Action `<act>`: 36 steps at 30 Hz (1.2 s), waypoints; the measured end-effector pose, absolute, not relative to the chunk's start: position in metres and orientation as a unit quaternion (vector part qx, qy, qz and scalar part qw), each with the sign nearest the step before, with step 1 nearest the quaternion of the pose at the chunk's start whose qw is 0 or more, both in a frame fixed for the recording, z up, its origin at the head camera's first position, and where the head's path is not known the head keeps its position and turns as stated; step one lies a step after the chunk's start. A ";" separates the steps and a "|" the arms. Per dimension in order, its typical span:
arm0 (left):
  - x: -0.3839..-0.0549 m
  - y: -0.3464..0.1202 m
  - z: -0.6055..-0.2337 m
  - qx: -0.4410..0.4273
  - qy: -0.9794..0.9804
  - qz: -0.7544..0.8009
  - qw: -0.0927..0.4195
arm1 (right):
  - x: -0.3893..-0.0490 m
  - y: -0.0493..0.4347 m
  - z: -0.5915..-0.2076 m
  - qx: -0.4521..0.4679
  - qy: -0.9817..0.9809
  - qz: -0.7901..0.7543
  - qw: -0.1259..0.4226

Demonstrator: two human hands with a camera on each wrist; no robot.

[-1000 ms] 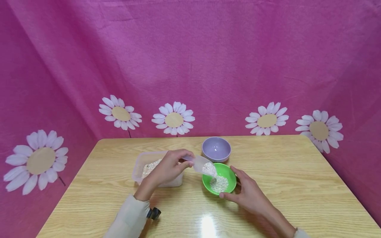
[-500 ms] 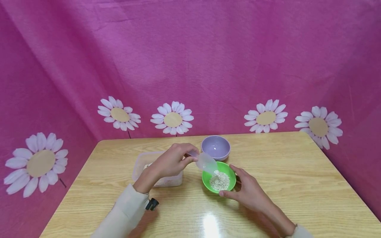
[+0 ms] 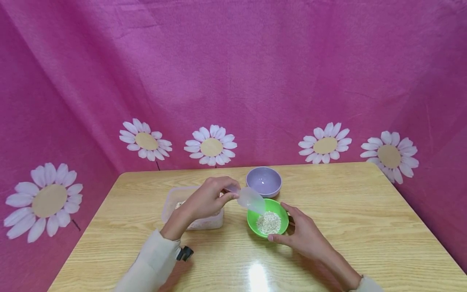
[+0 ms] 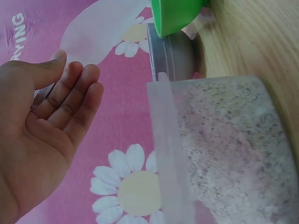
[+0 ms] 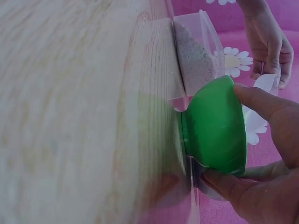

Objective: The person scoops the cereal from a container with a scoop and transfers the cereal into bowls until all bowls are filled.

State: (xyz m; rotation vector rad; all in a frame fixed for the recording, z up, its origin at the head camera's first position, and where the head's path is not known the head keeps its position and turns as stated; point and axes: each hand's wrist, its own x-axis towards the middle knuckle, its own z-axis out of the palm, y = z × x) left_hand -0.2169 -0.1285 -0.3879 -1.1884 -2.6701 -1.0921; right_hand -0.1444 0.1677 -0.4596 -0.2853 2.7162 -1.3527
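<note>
My left hand (image 3: 206, 199) pinches the handle of a translucent plastic scoop (image 3: 251, 199). The scoop tilts down over the left rim of a green bowl (image 3: 251, 225), and no flakes show in it. A heap of pale oat flakes (image 3: 269, 223) lies inside that bowl. My right hand (image 3: 306, 235) grips the bowl's right side, thumb at the near rim and fingers behind; in the right wrist view the bowl (image 5: 212, 126) stands on the table. Under my left forearm, partly hidden by it, is a translucent container (image 3: 169, 205) of flakes, seen through its wall in the left wrist view.
A purple bowl (image 3: 264, 181) stands just behind the green one. The wooden table (image 3: 350, 202) ends at a pink curtain (image 3: 233, 73) with daisies along the back and sides. A black strap piece (image 3: 185, 253) sits at my left wrist.
The scoop has tipped further down and its flakes have slid out into the green bowl, where the heap is larger. My left hand then draws slightly left; the right hand stays.
</note>
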 end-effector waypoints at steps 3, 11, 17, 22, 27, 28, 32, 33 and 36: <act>-0.215 -0.133 -0.391 -0.369 -0.856 -0.362 0.008 | -0.144 0.167 -0.459 -0.094 0.891 -0.441 0.046; -0.209 -0.143 -0.399 -0.337 -0.854 -0.395 0.015 | -0.144 0.166 -0.459 -0.096 0.895 -0.433 0.039; -0.204 -0.154 -0.405 -0.305 -0.856 -0.416 0.033 | -0.144 0.166 -0.455 -0.095 0.907 -0.411 0.012; -0.203 -0.165 -0.408 -0.284 -0.854 -0.432 0.066 | -0.146 0.164 -0.448 -0.114 0.907 -0.402 -0.047; -0.202 -0.180 -0.409 -0.258 -0.860 -0.432 0.080 | -0.148 0.154 -0.441 -0.140 0.895 -0.417 -0.077; -0.201 -0.183 -0.410 -0.252 -0.863 -0.430 0.083 | -0.148 0.151 -0.439 -0.144 0.893 -0.419 -0.078; -0.199 -0.198 -0.412 -0.221 -0.869 -0.434 0.086 | -0.149 0.138 -0.436 -0.158 0.889 -0.423 -0.079; -0.198 -0.203 -0.413 -0.213 -0.871 -0.435 0.085 | -0.150 0.134 -0.436 -0.162 0.887 -0.426 -0.077; -0.195 -0.216 -0.415 -0.196 -0.874 -0.436 0.086 | -0.152 0.123 -0.434 -0.171 0.881 -0.435 -0.071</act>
